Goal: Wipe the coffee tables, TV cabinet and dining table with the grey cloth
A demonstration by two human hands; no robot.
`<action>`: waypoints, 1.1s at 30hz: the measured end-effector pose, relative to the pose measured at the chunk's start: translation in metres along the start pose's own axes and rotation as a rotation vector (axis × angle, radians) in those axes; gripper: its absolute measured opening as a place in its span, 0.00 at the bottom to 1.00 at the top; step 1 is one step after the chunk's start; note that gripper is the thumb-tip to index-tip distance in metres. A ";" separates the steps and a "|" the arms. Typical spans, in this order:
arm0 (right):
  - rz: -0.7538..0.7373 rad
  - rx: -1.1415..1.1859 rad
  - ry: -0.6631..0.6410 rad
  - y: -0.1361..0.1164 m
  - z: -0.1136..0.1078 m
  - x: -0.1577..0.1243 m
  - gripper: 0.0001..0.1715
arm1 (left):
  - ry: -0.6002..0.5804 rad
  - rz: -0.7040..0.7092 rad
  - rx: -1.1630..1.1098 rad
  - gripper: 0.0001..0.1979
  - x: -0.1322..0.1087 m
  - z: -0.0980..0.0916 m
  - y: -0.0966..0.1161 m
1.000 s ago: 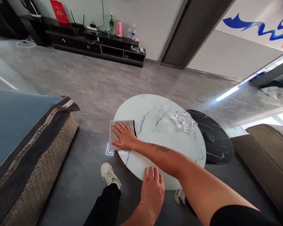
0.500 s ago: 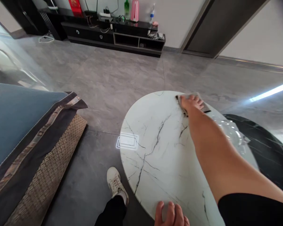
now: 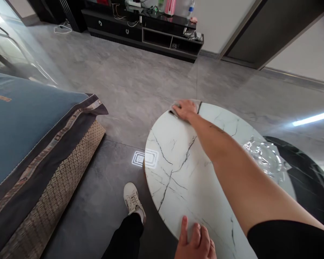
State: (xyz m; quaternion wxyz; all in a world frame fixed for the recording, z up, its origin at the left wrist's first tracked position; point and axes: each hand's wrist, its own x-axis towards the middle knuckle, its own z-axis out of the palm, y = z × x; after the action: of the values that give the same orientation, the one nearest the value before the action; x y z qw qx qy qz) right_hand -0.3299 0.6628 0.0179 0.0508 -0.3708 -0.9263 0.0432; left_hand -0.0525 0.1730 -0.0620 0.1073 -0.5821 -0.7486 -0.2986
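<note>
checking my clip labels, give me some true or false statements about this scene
The right hand presses a cloth on the far edge of the white marble-patterned round table. True.
The left hand holds the crumpled clear plastic. False: it rests on the table's near edge, and the plastic lies on the table, apart from both hands.
A black round table shows beyond the white one. True.
The person wears black sandals. False: a white sneaker shows.

Bright light; glare on floor [image 3: 259, 93], marble tabletop [image 3: 175, 183] sheen; fisheye-bent edges.
</note>
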 end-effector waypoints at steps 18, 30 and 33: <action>-0.959 0.117 -0.262 -0.158 -0.014 -0.370 0.39 | -0.538 0.336 -0.070 0.22 0.033 -0.071 -0.002; -0.629 0.123 -0.211 -0.159 -0.003 -0.213 0.40 | -0.805 0.446 -0.189 0.12 0.027 -0.095 0.014; -0.300 0.138 -0.126 -0.168 0.000 -0.165 0.43 | -0.890 0.387 -0.322 0.08 0.045 -0.097 -0.002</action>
State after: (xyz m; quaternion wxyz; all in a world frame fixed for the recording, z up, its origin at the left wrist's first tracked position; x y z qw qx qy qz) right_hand -0.3259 0.4277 0.0273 0.0239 -0.2204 -0.9675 0.1219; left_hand -0.0858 0.1534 0.0371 -0.2593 -0.7901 -0.5448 -0.1080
